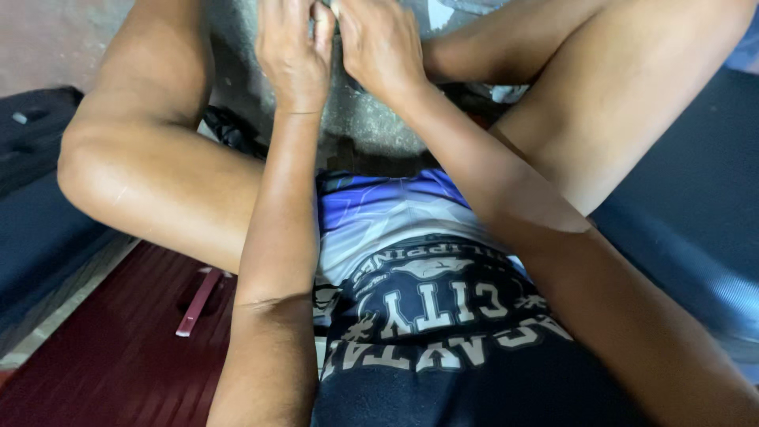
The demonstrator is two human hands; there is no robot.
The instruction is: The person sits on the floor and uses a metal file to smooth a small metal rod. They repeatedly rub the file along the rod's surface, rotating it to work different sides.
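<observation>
My left hand (291, 55) and my right hand (381, 43) meet at the top edge of the head view, fingertips pressed together over a grey concrete floor (364, 126). The fingers of both hands are curled and pinched toward each other. Whatever lies between them is hidden by the fingers and cut off by the frame edge. My bare knees are raised on either side of the hands, and my forearms run up from a dark printed shirt (427, 316) and blue shorts (379, 205).
A dark red ribbed surface (118, 356) lies at the lower left with a thin pink strip (198, 302) on it. A dark cushion (32, 198) sits at the left, a dark mat (696, 221) at the right. A small black object (229, 128) rests beside my left leg.
</observation>
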